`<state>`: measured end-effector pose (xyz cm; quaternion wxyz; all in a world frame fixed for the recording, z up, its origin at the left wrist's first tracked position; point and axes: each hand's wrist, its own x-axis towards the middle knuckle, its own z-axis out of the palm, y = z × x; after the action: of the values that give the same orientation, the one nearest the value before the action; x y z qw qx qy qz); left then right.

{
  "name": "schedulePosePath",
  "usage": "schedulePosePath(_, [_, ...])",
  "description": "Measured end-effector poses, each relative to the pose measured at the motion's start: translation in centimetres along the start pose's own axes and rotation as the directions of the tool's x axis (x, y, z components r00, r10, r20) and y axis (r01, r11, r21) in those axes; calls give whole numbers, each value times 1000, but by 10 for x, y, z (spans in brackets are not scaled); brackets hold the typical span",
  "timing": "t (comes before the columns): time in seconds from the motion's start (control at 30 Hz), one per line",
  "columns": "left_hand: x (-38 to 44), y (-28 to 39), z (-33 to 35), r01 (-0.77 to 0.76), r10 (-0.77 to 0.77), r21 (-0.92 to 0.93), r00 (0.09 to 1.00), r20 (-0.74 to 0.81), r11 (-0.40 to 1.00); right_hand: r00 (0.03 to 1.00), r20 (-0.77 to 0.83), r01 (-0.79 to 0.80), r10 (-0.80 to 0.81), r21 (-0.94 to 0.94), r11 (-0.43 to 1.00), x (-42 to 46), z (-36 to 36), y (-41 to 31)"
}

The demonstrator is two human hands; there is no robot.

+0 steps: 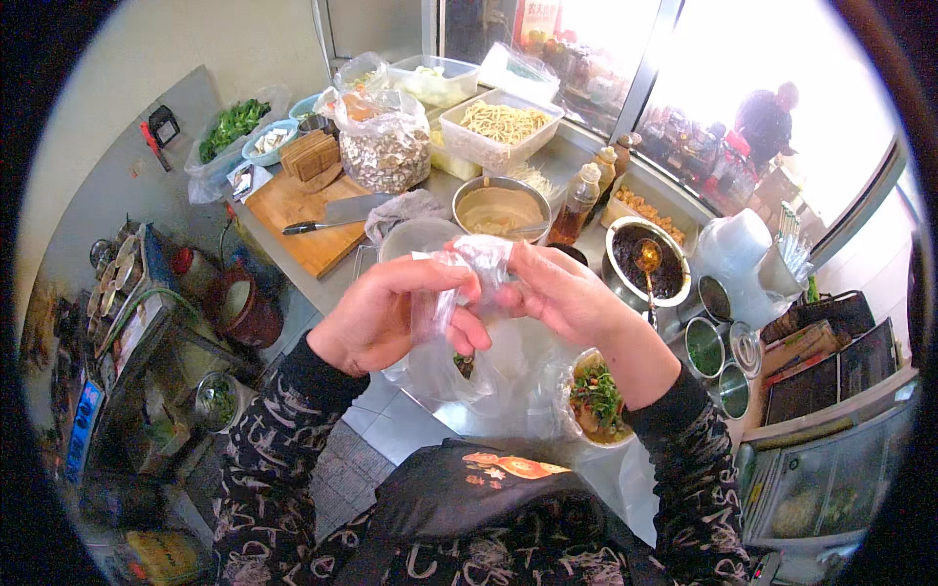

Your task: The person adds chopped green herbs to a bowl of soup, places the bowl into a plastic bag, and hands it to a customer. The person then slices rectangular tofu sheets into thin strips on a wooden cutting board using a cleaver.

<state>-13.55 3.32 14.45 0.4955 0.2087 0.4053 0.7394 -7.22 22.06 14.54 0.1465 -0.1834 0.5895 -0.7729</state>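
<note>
Both of my hands grip the gathered top of a clear plastic bag [484, 267] in front of my chest. My left hand [385, 304] pinches the film between thumb and fingers, and my right hand [575, 293] holds the opposite side. Lower down, the bag spreads over the counter, with some dark food showing through it; its contents are mostly hidden. A bowl of food topped with chopped greens [597, 395] stands below my right wrist, partly covered by the forearm.
Behind my hands are a basin of tan sauce [498, 209], a wooden cutting board [308, 220] with a cleaver [352, 210], and a tub of noodles [506, 124]. To the right are a pot of dark sauce [645, 260] and metal canisters [705, 348]. A person [766, 121] is beyond the window.
</note>
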Motion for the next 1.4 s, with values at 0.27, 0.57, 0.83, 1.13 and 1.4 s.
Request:
schedulePosePath(0.27, [6,10,-13,250,-271,259,962,47,933,988,-153,-83,34,-330,940,18,-16,32])
schedulePosePath(0.57, [-19,-61,-124,203,-38,754,972,-231,624,938,-278,-346,207,-730,590,-6,-49,73])
schedulePosePath(0.83, [-14,-67,-134,-273,78,-331,863,-498,903,901,-336,-372,273,-279,885,-15,-72,97])
schedulePosePath(1.13, [-4,-46,-129,-66,473,648,740,-479,759,397,-877,-128,-270,-344,930,-171,-25,80])
schedulePosePath(1.4, [-18,-35,-101,-122,901,924,301,-313,362,-548,-746,-586,-378,21,810,-448,17,165])
